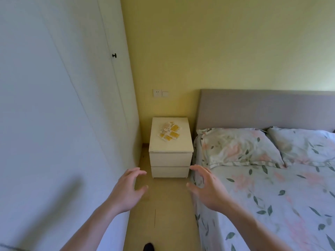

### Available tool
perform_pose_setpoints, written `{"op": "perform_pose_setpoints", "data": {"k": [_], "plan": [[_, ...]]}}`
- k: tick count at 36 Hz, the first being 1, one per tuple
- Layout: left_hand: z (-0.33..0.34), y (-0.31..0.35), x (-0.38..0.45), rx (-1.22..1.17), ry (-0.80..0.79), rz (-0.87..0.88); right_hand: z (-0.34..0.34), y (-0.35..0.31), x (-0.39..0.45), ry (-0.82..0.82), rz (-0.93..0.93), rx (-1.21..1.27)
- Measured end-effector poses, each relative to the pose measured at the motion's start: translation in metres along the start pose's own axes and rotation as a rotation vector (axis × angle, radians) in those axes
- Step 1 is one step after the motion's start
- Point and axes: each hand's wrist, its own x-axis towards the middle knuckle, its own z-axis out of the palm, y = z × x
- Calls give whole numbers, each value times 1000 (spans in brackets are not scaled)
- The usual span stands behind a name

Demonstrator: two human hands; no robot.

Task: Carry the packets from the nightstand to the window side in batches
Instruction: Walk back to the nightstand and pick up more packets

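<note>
Head view. White two-drawer nightstand (171, 153) stands in the corner, back edge against the yellow wall (217, 51), top edge overhanging the drawer fronts slightly. Packets (169, 132), a loose cluster of small yellow and pale sachets, lie on the nightstand top, toward its back half and roughly centred, clear of all four edges. Exact packet count cannot be told; too small.

Left hand (126, 191) is in the air in front of the nightstand, below and left of its lower drawer, fingers spread and loosely curved, holding nothing. Right hand (206, 187) is in front of the nightstand's right lower corner, fingers also spread and slightly curved, empty. Both hands well apart from the packets, palms facing each other with a gap between them.

Open room: a narrow strip of wood floor (163, 214) runs up to the nightstand's front, bounded on the left by the white wardrobe (54, 105) and on the right by the bed (272, 196) side. Nightstand's right side sits just beside the bed edge; a small gap of floor shows on its left, by the wardrobe.

Bed has a floral cover, two pillows (239, 147) to the right of the nightstand, grey headboard (262, 109) behind them. Wall socket and switch (160, 93) sit above the nightstand. Wardrobe door has a dark knob (114, 55). A dark shoe tip (149, 247) shows on the floor at the bottom edge.
</note>
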Motion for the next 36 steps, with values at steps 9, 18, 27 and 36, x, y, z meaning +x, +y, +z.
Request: {"op": "perform_pose_setpoints", "data": {"k": [9, 18, 27, 36], "plan": [[-19, -24, 192, -107, -27, -44, -12, 3, 157, 41, 114, 58], [-9, -27, 368, -51, -138, -112, -33, 42, 293, 11, 237, 68], [34, -38, 527, -78, -170, -272, -52, 87, 487, -96, 241, 67], [87, -73, 640, -118, -219, -436, -32, 135, 657, -213, 259, -25]]}}
